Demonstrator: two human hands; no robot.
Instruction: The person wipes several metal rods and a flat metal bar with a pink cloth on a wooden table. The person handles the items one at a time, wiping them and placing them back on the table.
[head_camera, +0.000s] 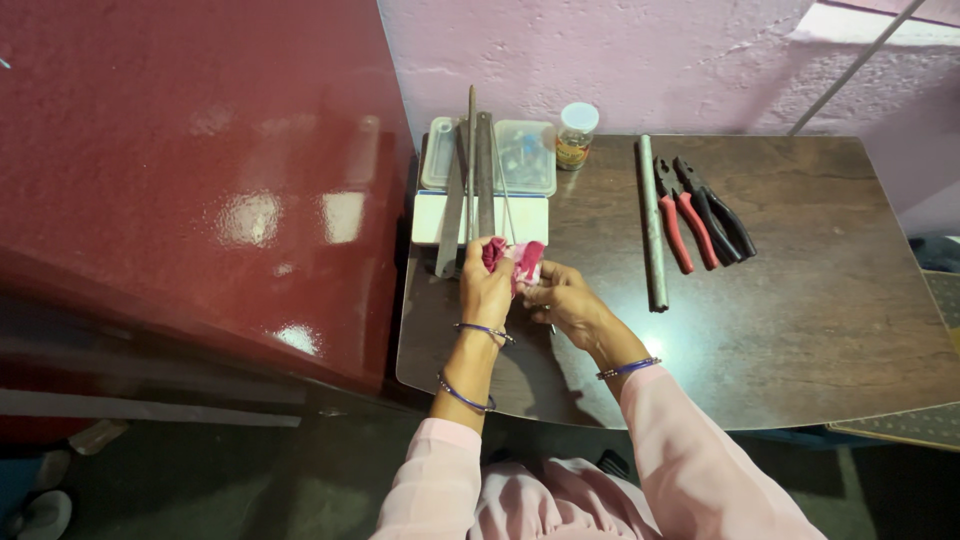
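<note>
A dark wooden table stands against a pink wall beside a glossy red cabinet. Above its near left part, both hands meet on a small pink cloth. It looks light, soft and easily crumpled, best pinched at a fold. The left hand closes around it, wrist raised; the right hand pinches its lower edge.

2 pliers, metal rod, sm. jar, plastic box
</note>
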